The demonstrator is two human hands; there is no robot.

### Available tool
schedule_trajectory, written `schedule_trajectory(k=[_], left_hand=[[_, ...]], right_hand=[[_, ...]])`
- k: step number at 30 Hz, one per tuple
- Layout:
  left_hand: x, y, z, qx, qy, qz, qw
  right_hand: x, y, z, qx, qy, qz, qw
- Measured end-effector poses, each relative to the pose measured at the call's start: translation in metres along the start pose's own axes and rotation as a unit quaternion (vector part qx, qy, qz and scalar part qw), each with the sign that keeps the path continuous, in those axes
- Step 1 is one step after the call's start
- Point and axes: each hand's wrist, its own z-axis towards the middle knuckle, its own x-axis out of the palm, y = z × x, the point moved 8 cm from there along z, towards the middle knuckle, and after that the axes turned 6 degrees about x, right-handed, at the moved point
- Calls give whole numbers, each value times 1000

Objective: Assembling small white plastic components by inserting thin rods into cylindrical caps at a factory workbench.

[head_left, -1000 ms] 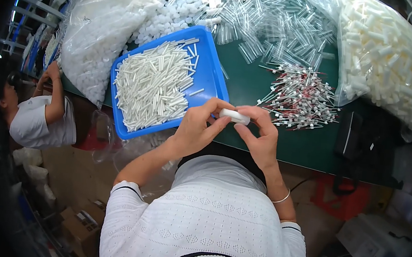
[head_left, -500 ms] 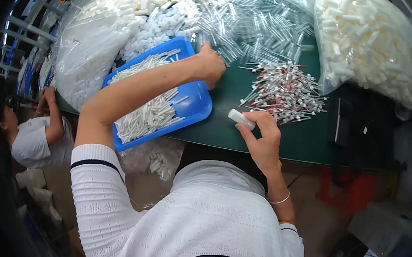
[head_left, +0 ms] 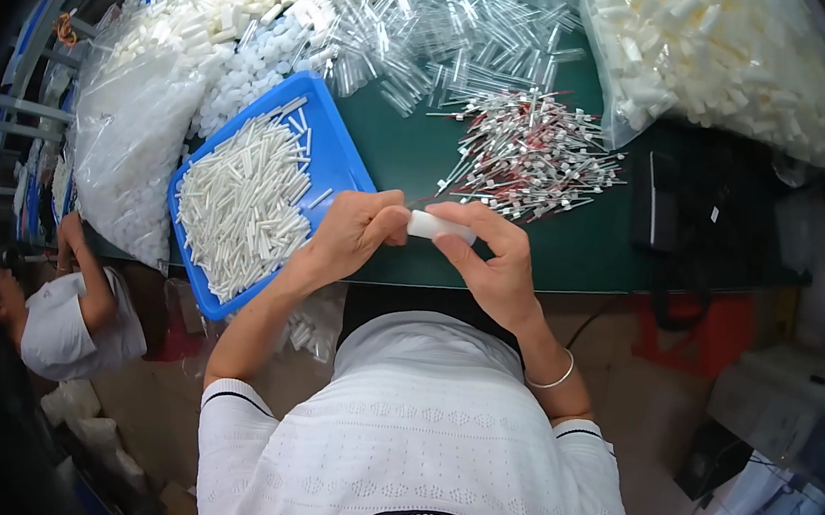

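Observation:
A short white plastic cylinder [head_left: 434, 226] is pinched between the thumb and fingers of my right hand [head_left: 498, 261], above the near edge of the green table. My left hand [head_left: 350, 231] is closed at the cylinder's left end, thumb against fingers; whatever it pinches is hidden. Under and beside the left hand lies a blue tray [head_left: 348, 155] with many thin white rods [head_left: 247, 210]. Just beyond both hands spreads a pile of thin sticks with white ends and red parts [head_left: 534, 155].
Clear plastic tubes [head_left: 457, 21] lie heaped at the back. Small whitish caps [head_left: 251, 70] and a plastic bag [head_left: 133, 138] are at the left, a big bag of white cylinders [head_left: 714, 68] at the right. A black device [head_left: 662, 198] stands right. Another person [head_left: 85, 314] sits far left.
My left hand has come back from the clear tubes to the near edge and now meets the white cylinder's left end. The right hand still holds the cylinder. The view has shifted slightly.

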Motion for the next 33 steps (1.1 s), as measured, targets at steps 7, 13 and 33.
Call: schedule_trajectory(k=[7,13,33], left_hand=[[3,11,-31,-37,-16,-196,980],[-7,3,-45,-64,43,-154,985],[-12,-12,-59,-76,68,-74,992]], right_hand=[[15,3,4,7,28,-41,999],[30,3,7,-6,64,-108,992],[60,2,8,43,220,-61,973]])
